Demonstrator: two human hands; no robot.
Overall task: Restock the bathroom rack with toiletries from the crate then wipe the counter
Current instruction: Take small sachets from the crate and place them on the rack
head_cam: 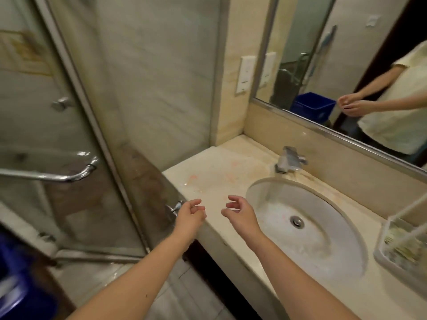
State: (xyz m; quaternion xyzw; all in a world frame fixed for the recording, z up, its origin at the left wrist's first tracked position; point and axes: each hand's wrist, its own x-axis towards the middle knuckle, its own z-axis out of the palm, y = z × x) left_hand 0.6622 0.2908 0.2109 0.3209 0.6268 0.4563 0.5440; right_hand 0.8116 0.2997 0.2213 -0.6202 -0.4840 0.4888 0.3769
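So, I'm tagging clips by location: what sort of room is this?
A bathroom: a sink with a faucet set in a stained counter, a wall mirror above, and a glass shower door to the left.

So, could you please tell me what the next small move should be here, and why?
Probably lower the left hand to the blue crate at lower left and take a toiletry. Both it and the right hand hold nothing, the rack stands right of the sink, and wiping the stained counter comes last.
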